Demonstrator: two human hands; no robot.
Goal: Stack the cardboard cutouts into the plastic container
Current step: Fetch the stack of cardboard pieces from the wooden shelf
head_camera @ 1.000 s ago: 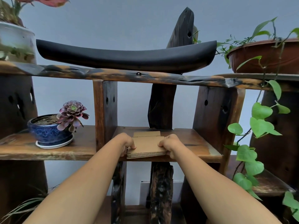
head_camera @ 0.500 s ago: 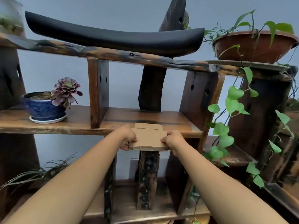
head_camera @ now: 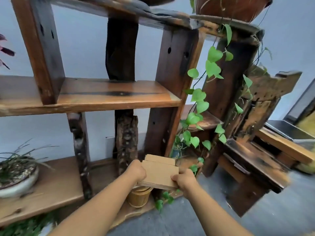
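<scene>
- The left hand [head_camera: 136, 171] grips the left edge of a flat stack of brown corrugated cardboard cutouts [head_camera: 159, 172].
- The right hand [head_camera: 185, 178] grips the stack's right edge, thumb on top; both hands are clamped on it, apart from each other.
- The stack is held level in the air in front of the rustic dark wooden shelf unit [head_camera: 109, 97], clear of its boards.
- Just below the stack, a small round bamboo cup [head_camera: 139, 196] stands on the lowest shelf.
- A trailing green heart-leaf vine [head_camera: 198, 99] hangs to the right.
- A shallow pale ceramic planter with grassy leaves [head_camera: 17, 178] sits at left.
</scene>
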